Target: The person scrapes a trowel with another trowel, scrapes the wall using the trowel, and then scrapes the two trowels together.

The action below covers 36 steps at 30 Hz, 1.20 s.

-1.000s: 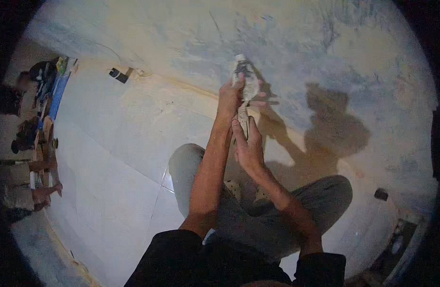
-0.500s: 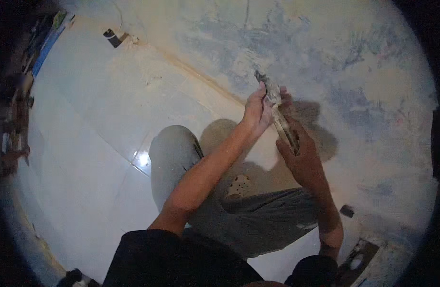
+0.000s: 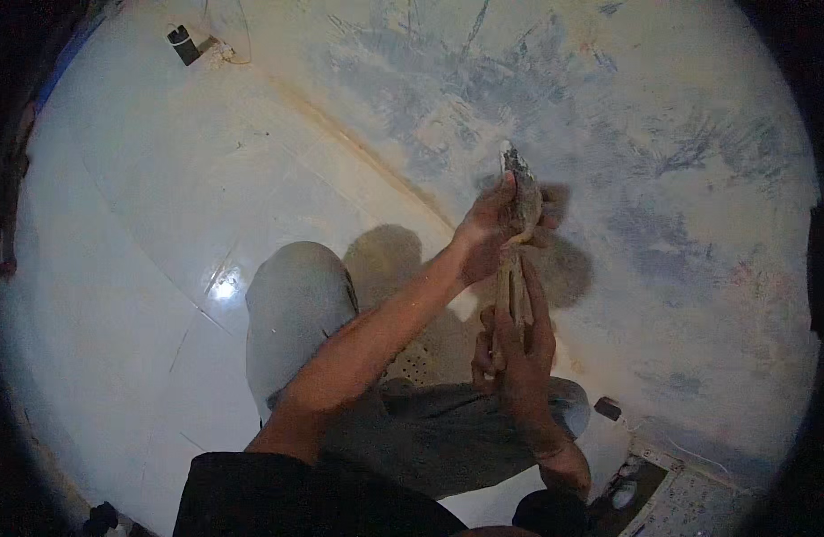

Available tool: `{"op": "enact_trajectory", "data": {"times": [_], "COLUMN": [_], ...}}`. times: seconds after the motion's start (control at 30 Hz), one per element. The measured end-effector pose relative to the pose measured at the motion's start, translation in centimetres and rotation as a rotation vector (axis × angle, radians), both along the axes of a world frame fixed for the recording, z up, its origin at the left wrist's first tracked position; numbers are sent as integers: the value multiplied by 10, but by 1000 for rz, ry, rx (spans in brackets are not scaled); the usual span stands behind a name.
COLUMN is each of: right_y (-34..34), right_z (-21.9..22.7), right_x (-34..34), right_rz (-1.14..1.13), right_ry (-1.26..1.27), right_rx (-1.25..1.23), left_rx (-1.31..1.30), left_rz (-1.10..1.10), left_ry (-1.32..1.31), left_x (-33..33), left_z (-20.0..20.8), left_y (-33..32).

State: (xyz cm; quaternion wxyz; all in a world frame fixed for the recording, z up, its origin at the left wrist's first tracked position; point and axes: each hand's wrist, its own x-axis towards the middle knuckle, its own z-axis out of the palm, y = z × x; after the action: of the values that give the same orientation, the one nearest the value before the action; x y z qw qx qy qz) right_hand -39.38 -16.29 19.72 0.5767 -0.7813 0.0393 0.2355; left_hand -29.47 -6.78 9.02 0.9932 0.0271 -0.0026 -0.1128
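Both my hands hold a small trowel, pointed away from me, its grey blade (image 3: 522, 199) smeared with whitish material. My left hand (image 3: 490, 225) has closed round the blade, with the thumb along its near side and fingertips showing past the far side. A thin bent neck joins the blade to a long tan handle (image 3: 516, 291). My right hand (image 3: 519, 353) grips that handle from below, with fingers along both sides of it. Part of the handle is hidden by the right hand.
Before me rises a wall (image 3: 644, 143) with patchy blue-grey and cream smears. Pale glossy tiles (image 3: 143, 251) cover the floor to the left. A black cylindrical object (image 3: 183, 45) lies far left; a small dark block (image 3: 608, 409) is near my right knee. At lower right is a dark-framed opening (image 3: 628, 488).
The trowel has turned more upright, and its tip now points nearly straight away. My right hand has moved down and left along with the handle. The view has shifted slightly.
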Motion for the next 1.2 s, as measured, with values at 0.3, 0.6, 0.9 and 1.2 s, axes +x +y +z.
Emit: {"op": "enact_trajectory", "data": {"times": [0.3,0.6,0.9,1.2], "right_y": [-8,11,0,-4], "right_z": [-12,-11,-27,-30], "right_x": [3,20,-8,7], "right_rz": [63,92,97,157], "right_ry": [-98,-19,-161,-204], "right_rx": [-162,-131,-162,-171], "left_rx": [138,344,371,349], "left_rz": [30,40,-58,-24], "left_ry": [110,278,306,313], "left_x": [6,9,0,13], "left_z": [-6,2,4,13], "left_y": [-5,13,-1,5]}}
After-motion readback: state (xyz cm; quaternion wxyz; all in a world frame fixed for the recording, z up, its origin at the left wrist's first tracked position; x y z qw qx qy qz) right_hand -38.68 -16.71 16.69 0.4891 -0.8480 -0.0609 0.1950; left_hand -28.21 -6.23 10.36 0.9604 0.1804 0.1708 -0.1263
